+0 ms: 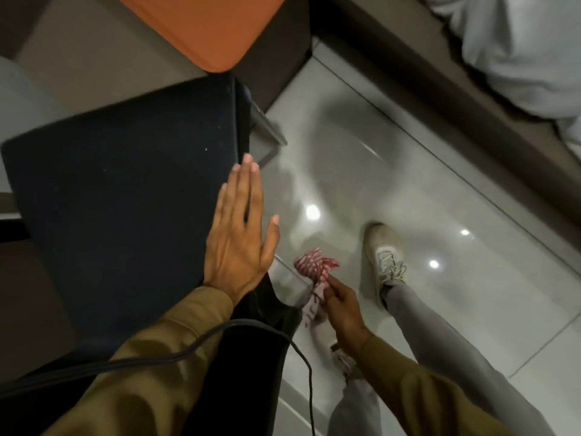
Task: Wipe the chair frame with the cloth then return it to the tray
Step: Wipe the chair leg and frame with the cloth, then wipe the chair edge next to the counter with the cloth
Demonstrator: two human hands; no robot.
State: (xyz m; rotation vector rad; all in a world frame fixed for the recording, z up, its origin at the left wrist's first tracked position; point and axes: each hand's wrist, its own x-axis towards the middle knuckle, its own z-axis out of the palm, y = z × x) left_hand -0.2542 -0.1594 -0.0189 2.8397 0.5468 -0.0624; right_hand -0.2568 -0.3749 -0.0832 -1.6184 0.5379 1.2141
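Observation:
A chair with a dark navy seat (125, 196) fills the left and middle of the view. Its metal frame shows as a silvery leg (268, 127) at the far right corner and a silvery bar (287, 278) under the near right edge. My left hand (240, 234) lies flat and open on the seat's right edge, fingers together. Lower right of it, my right hand (344, 313) grips a red-and-white patterned cloth (314, 265), bunched against the near frame bar. No tray is in view.
An orange panel (201, 26) juts in at the top over a grey surface. White bedding (518, 51) lies at the top right. My shoes (385, 256) and grey trousers stand on glossy floor tiles. A black cable (301, 366) hangs across the bottom.

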